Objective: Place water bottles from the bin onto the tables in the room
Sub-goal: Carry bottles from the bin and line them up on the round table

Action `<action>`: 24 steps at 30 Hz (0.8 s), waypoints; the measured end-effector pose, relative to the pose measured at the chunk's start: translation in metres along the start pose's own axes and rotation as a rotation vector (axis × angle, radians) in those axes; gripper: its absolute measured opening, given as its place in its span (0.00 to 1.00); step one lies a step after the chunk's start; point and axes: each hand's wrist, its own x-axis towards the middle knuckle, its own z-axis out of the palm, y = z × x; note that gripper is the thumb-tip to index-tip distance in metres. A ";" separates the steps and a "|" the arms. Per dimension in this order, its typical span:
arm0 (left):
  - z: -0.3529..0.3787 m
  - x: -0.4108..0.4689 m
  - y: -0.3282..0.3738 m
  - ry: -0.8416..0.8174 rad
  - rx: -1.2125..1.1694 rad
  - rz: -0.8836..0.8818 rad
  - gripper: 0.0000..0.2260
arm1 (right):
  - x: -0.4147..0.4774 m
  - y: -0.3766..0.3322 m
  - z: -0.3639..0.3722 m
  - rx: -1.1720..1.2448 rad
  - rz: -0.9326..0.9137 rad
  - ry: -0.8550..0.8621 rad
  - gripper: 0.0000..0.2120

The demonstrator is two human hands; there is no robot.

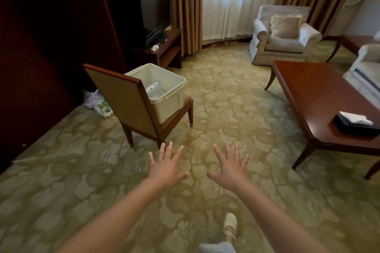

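Holding nothing: L hand (pixel 166 167) & R hand (pixel 231 168), fingers (pixel 162 148) splayed.

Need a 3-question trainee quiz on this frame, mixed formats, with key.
1. True or false: the bin stands directly on the carpet.
2. What lies on the coffee table? A) a tissue box B) a water bottle C) a remote
3. Fill in: the left hand and right hand are both ____, fingers spread, holding nothing.

Key: 1 false, it sits on the seat of the chair; 2 A; 3 open.
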 end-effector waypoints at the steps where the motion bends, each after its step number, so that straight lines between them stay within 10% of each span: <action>1: -0.004 0.021 0.002 0.002 -0.002 -0.008 0.41 | 0.024 0.003 -0.006 -0.004 -0.013 -0.002 0.45; 24: -0.099 0.394 0.021 0.036 -0.117 -0.348 0.41 | 0.468 0.007 -0.146 -0.177 -0.438 -0.085 0.45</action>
